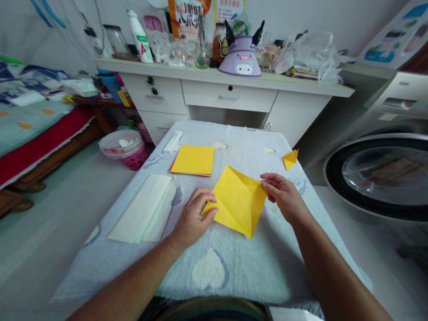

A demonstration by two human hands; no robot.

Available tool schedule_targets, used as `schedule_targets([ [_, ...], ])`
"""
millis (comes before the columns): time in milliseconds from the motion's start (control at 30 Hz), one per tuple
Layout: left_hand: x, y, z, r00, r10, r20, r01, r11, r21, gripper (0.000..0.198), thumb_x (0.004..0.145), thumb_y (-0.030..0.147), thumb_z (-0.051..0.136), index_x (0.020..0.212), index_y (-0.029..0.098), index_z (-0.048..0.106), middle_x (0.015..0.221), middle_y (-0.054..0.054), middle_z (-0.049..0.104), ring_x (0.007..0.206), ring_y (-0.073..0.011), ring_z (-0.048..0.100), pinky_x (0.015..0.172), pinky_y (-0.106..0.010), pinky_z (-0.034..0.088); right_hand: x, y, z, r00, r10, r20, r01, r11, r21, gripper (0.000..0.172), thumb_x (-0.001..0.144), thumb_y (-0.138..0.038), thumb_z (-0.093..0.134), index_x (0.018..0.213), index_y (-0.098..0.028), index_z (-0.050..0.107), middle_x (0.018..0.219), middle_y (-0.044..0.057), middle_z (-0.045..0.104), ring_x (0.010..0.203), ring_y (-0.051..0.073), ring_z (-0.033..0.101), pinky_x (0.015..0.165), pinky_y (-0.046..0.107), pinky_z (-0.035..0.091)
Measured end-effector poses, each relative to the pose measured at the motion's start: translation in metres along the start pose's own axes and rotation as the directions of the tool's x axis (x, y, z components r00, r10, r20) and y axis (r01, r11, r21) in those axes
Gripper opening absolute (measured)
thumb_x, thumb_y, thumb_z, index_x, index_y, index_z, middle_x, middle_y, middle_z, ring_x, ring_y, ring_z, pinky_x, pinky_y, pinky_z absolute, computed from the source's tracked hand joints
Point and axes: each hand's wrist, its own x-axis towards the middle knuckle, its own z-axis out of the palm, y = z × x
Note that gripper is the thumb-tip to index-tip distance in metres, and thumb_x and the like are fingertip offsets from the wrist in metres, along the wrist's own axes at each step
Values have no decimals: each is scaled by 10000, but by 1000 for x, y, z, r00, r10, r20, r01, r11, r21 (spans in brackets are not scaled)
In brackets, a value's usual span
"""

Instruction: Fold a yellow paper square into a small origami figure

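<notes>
Pinching opposite corners, left hand (pixel 193 217) and right hand (pixel 283 195) hold 1 yellow sheet (pixel 239 200), 4 o'clock from stacked paper (pixel 194 159). At the sheet's 11 o'clock, a bottle (pixel 141 41) reads "A", a bag (pixel 185 22) "津味".

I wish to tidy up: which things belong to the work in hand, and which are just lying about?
Work in hand:
creased yellow paper sheet, held by left hand and right hand
probably the stack of paper squares
probably the small folded yellow paper

Apparently just lying about:
narrow white box
pale layered bundle, material unclear
purple visor
pink clock
</notes>
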Motion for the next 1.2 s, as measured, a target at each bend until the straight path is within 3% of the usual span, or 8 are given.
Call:
schedule_targets([
  [67, -1, -2, 3, 993, -107, -53, 99, 987, -126, 348, 818, 138, 600, 1149, 217, 525, 1244, -89, 507, 1025, -174, 588, 845, -295, 501, 0, -7, -1, 1000, 15, 15, -16, 1000, 19, 329, 669, -399, 749, 882, -183, 622, 608, -55, 508, 471, 68, 361, 433, 220, 243],
  [133, -1, -3, 5, 966, -258, -19, 240, 920, -309, 537, 803, 184, 640, 1293, 239, 429, 1356, -110, 454, 932, -148, 624, 784, -278, 522, 0, -10, -2, 1000, 19, 20, -19, 1000, 20, 285, 663, -388, 754, 812, -187, 617, 573, -61, 484, 451, 64, 341, 420, 220, 215],
  [200, 1, -4, 5, 924, -370, 93, 368, 800, -473, 584, 786, 229, 683, 1309, 231, 422, 1307, -105, 527, 882, -144, 647, 769, -274, 527, 0, -11, -3, 999, 21, 23, -22, 1000, 18, 265, 663, -383, 753, 773, -189, 608, 556, -64, 475, 437, 59, 333, 413, 217, 194],
  [300, 5, -4, 5, 872, -424, 246, 475, 612, -632, 490, 752, 282, 739, 1184, 175, 533, 1080, -87, 677, 920, -192, 669, 808, -296, 517, -1, -9, -5, 999, 30, 32, -31, 999, 16, 253, 664, -372, 752, 760, -189, 606, 544, -68, 469, 428, 53, 323, 411, 213, 174],
  [400, 7, -4, 5, 840, -460, 288, 515, 510, -689, 493, 720, 293, 780, 1144, 162, 567, 981, -78, 726, 879, -202, 684, 801, -300, 506, -2, -6, -7, 998, 36, 47, -37, 999, 28, 249, 666, -363, 750, 780, -191, 611, 543, -72, 467, 431, 56, 329, 414, 213, 186],
  [767, 8, -6, 6, 841, -469, 270, 500, 483, -719, 462, 714, 273, 792, 1116, 160, 594, 1023, -82, 733, 896, -202, 687, 811, -294, 498, -6, -1, -7, 997, 57, 52, -60, 997, 54, 278, 650, -362, 772, 803, -185, 621, 586, -58, 496, 451, 65, 368, 425, 216, 235],
  [1000, 9, -6, 5, 847, -472, 245, 484, 493, -723, 439, 708, 284, 794, 1092, 163, 619, 1020, -81, 736, 900, -211, 689, 822, -308, 501, -9, 9, -9, 999, 44, 26, -45, 997, 67, 333, 798, -517, 641, 846, -188, 641, 500, -48, 467, 440, 98, 379, 438, 234, 273],
  [1200, 8, -6, 5, 832, -493, 252, 501, 476, -723, 445, 695, 267, 805, 1084, 166, 615, 967, -67, 741, 863, -201, 689, 792, -298, 501, -14, 14, -6, 993, 47, 106, -69, 975, 213, 552, 793, -705, 488, 979, -215, 663, 863, 69, 653, 601, 170, 546, 446, 263, 351],
])
